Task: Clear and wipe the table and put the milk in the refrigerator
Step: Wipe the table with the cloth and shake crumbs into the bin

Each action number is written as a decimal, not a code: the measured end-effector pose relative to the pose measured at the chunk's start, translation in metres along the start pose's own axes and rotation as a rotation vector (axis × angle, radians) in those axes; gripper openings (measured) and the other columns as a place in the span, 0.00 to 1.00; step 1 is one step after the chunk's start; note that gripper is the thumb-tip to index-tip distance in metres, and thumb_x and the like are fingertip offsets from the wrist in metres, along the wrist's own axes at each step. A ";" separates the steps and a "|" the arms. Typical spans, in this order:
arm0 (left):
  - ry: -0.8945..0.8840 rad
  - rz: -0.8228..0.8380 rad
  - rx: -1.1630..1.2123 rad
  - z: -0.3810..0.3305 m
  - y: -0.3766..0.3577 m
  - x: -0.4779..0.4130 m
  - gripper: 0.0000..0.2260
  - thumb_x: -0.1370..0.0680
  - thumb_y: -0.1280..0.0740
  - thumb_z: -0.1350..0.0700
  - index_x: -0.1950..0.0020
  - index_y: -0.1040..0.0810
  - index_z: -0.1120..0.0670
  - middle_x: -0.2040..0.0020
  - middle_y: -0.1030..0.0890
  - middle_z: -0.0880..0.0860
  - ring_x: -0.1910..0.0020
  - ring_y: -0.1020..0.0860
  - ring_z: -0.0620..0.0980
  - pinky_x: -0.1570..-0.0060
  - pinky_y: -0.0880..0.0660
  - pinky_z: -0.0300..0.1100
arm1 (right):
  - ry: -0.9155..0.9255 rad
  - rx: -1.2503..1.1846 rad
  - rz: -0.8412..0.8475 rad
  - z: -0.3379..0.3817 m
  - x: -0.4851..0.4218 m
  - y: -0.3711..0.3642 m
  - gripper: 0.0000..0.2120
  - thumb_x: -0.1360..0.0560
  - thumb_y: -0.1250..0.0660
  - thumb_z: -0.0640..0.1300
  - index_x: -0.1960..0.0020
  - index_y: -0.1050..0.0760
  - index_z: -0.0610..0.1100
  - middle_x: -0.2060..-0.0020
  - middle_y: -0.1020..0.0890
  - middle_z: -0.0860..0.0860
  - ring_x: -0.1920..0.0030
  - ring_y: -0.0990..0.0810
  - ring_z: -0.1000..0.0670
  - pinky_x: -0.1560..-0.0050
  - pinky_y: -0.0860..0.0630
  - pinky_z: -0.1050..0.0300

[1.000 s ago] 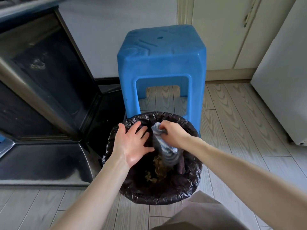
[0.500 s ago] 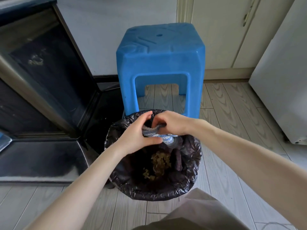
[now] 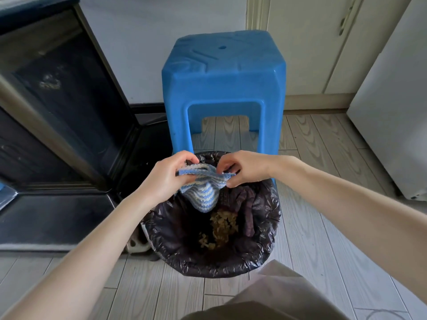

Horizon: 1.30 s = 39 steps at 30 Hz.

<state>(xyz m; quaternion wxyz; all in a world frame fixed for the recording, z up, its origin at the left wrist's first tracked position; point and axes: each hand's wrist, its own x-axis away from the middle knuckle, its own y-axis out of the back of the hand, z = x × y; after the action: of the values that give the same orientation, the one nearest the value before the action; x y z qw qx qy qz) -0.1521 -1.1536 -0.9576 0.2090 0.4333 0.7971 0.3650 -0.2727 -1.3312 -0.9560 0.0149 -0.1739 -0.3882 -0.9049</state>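
Kitchen floor [image 3: 309, 162], over a lined bin [image 3: 208, 267] — left hand [image 3: 165, 180] and right hand [image 3: 243, 168] pinch the striped cloth [image 3: 204, 194] by its edge; likely soft, light, limp

Both hands, left [image 3: 165, 179] and right [image 3: 246, 168], pinching a striped cloth [image 3: 203, 188] over a black-lined bin [image 3: 208, 262], blue stool [image 3: 223, 84] behind

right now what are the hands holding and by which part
Both hold the blue-and-white striped cloth by its top edge: left hand pinches its left end, right hand its right end, over the bin.
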 end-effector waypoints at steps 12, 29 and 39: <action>-0.096 0.037 -0.037 -0.014 0.011 -0.005 0.11 0.28 0.29 0.60 0.59 0.23 0.43 0.58 0.19 0.48 0.65 0.26 0.42 0.63 0.33 0.28 | -0.044 0.212 0.006 -0.002 -0.003 -0.016 0.15 0.28 0.34 0.49 0.45 0.25 0.41 0.53 0.23 0.48 0.48 0.26 0.46 0.49 0.29 0.53; 0.011 0.060 -0.187 0.004 -0.008 0.007 0.08 0.26 0.32 0.55 0.55 0.18 0.59 0.60 0.18 0.52 0.59 0.23 0.48 0.59 0.30 0.38 | -0.112 0.246 -0.195 -0.003 0.002 0.006 0.17 0.28 0.30 0.47 0.54 0.23 0.32 0.63 0.25 0.42 0.67 0.29 0.47 0.72 0.36 0.60; 0.071 0.190 -0.387 0.009 -0.026 0.014 0.12 0.24 0.34 0.59 0.43 0.21 0.60 0.46 0.19 0.56 0.44 0.23 0.53 0.50 0.34 0.33 | -0.210 0.220 -0.042 -0.020 -0.002 -0.018 0.11 0.26 0.35 0.39 0.67 0.27 0.42 0.71 0.25 0.48 0.70 0.26 0.48 0.62 0.27 0.55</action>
<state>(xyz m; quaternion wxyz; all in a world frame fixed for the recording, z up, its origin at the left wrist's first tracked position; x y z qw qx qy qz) -0.1676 -1.1474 -0.9837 0.2248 0.4452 0.6747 0.5442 -0.2799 -1.3332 -0.9822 -0.0259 -0.2567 -0.4881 -0.8338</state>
